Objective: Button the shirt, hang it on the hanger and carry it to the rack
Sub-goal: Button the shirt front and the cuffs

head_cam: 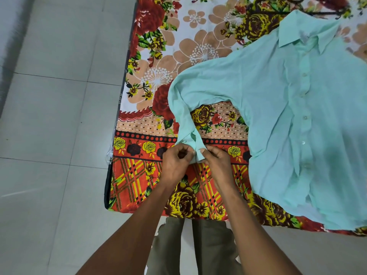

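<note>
A mint green shirt (278, 108) lies flat, front side up, on a bed with a flowered sheet (158, 56). Its front placket (304, 116) looks closed, with a row of pale buttons down it. The left sleeve bends down toward me and ends in a cuff (197, 149). My left hand (175, 162) pinches the cuff from the left. My right hand (217, 160) pinches it from the right. A dark hanger (321, 11) shows partly above the collar at the top right.
The bed's left edge (119, 108) meets a pale tiled floor (49, 135). My legs in olive trousers (198, 245) stand against the bed's near edge. No rack shows in this view.
</note>
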